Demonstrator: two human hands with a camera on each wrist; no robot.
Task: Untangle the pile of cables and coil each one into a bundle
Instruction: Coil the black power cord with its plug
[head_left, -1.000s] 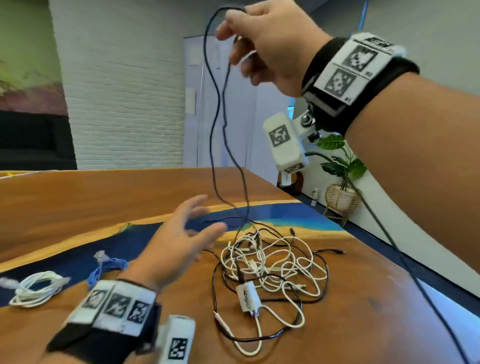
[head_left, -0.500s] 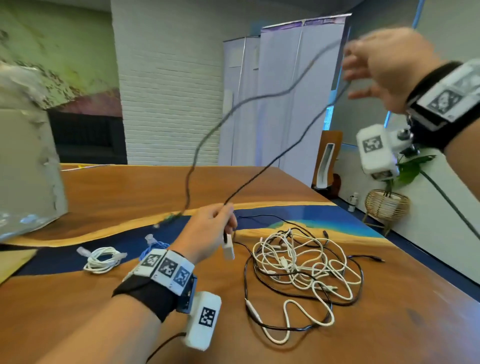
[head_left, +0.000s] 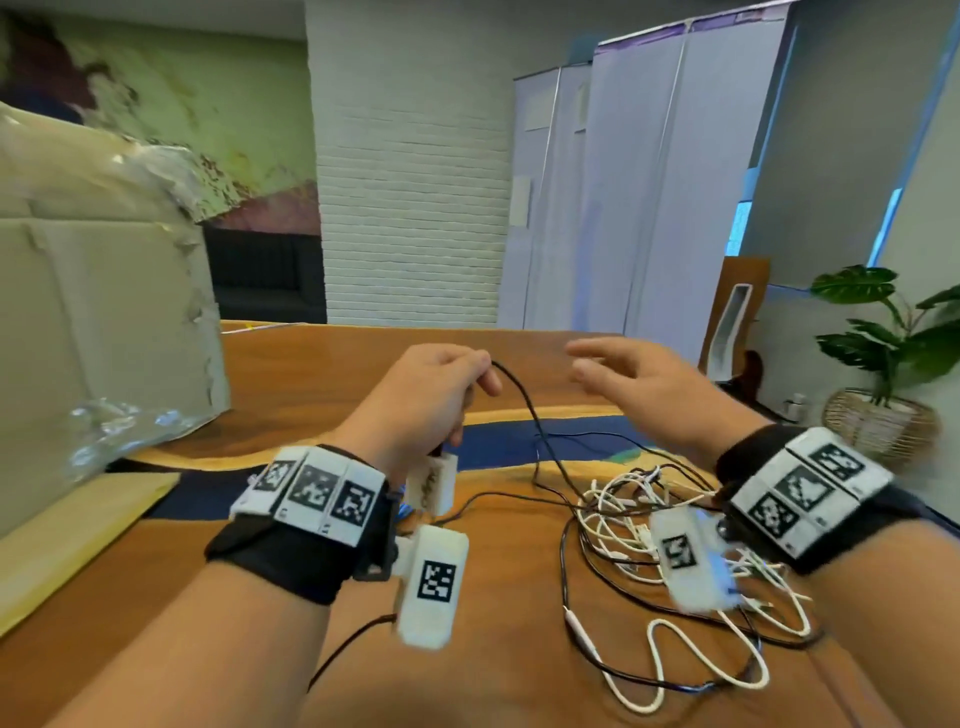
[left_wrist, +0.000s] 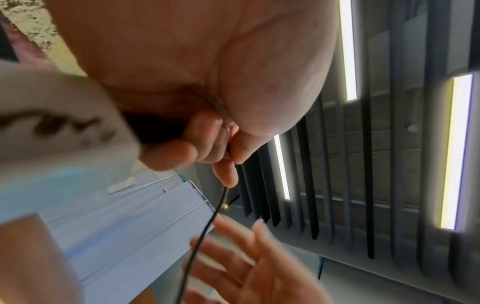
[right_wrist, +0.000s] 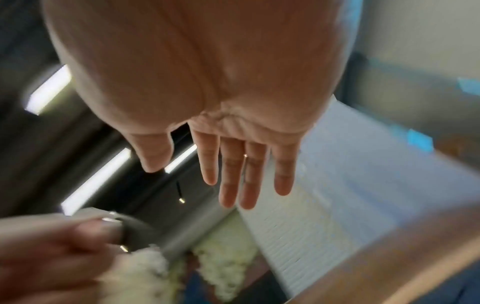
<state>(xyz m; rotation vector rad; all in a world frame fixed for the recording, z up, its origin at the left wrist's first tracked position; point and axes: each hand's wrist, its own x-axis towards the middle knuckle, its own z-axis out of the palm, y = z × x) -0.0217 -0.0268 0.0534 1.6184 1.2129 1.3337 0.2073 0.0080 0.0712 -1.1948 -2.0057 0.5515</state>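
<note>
My left hand (head_left: 480, 371) pinches a thin black cable (head_left: 535, 431) between thumb and fingers, above the wooden table (head_left: 322, 395). The cable runs down and right into a tangled pile of white and black cables (head_left: 623, 519). A white tag (head_left: 432, 483) hangs below that hand. In the left wrist view the fingers (left_wrist: 228, 156) close on the black cable (left_wrist: 207, 226). My right hand (head_left: 587, 364) hovers just right of the left, holding nothing. The right wrist view shows its fingers (right_wrist: 233, 164) straight and spread.
A large plastic-wrapped cardboard box (head_left: 104, 312) stands on the table at the left, with a flat yellow board (head_left: 67, 530) in front of it. Beyond the table's right edge is a potted plant (head_left: 878, 364) in a woven basket.
My right hand let go of the black cable and came down from high up to beside the left. My left hand took hold of the cable and lifted it, tag hanging below.
</note>
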